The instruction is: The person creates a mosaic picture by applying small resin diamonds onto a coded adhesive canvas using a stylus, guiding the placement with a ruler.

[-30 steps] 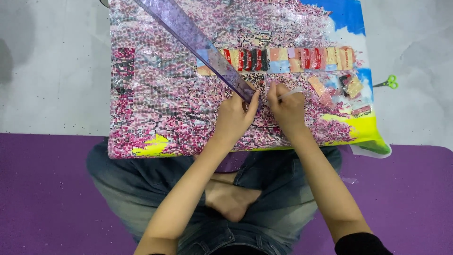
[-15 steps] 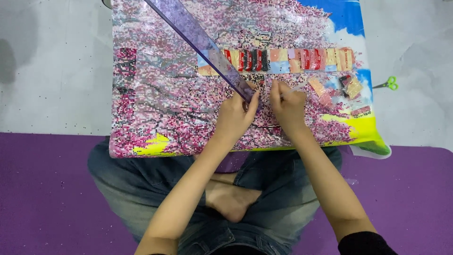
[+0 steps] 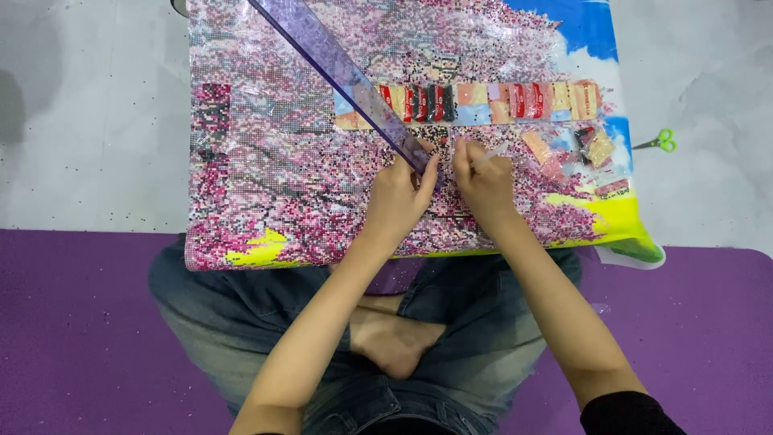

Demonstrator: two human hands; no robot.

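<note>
From the head view, a large bead-mosaic canvas (image 3: 274, 161) in pinks and whites, with blue sky at its far right corner and yellow patches along the near edge, lies flat across the person's lap and the grey floor (image 3: 88, 121) beyond; a purple mat (image 3: 72, 330) covers the ground nearer the person, whose legs are crossed in blue jeans with a bare foot between them. The left hand (image 3: 398, 197) is closed on the near end of a long, clear purple ruler (image 3: 338, 68), fingers curled over it and pressing it onto the canvas; the ruler runs diagonally away to the upper left, past the far edge of the canvas. The right hand (image 3: 481, 181), just beside the left and not touching it, is pinched around a thin pale pen tool (image 3: 491, 153), whose tip meets the canvas close to the ruler's end. Beyond both hands a row of small bead packets (image 3: 483, 101) in red, black, peach and pale blue lies across the canvas; a few loose packets (image 3: 592, 145) sit to its right. Small green-handled scissors (image 3: 660, 141) rest on the floor, well apart from the hands.
</note>
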